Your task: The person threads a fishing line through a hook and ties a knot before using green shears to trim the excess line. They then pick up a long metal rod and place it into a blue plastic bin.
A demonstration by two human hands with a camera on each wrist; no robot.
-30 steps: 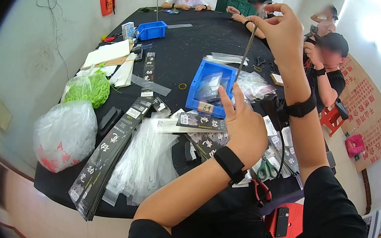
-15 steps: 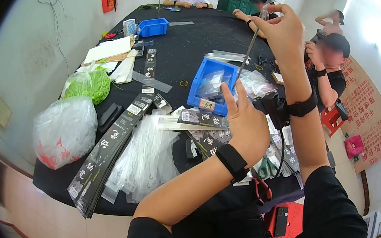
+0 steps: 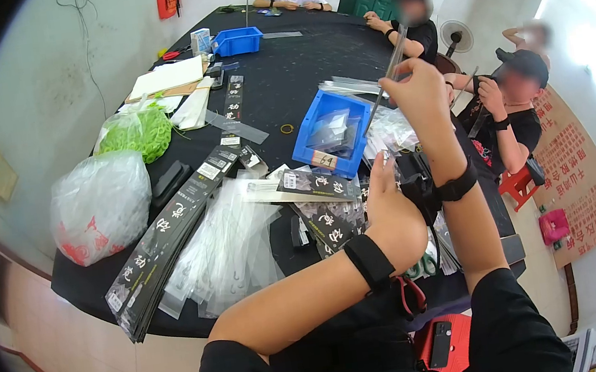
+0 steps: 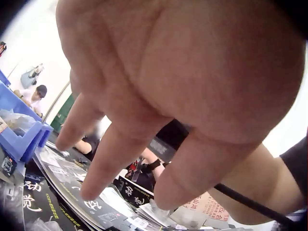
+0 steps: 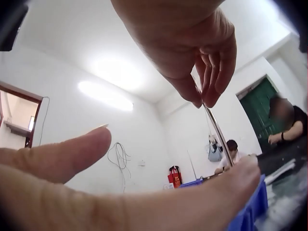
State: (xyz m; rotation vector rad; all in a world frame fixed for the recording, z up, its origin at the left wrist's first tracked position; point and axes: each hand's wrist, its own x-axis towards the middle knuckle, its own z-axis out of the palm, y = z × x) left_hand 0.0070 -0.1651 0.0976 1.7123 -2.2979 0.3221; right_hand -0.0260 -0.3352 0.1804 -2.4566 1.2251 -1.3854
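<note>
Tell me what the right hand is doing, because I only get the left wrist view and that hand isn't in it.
Observer: The right hand pinches a slender silver metal rod.
Operator: Okay, and what's over on the person's left?
Observer: A bulging translucent plastic bag with red printing sits near the left edge of the black-covered table.
Operator: Anything low down, close to the person's body?
Observer: Yes, a black rectangular phone lies on a flat red surface.
</note>
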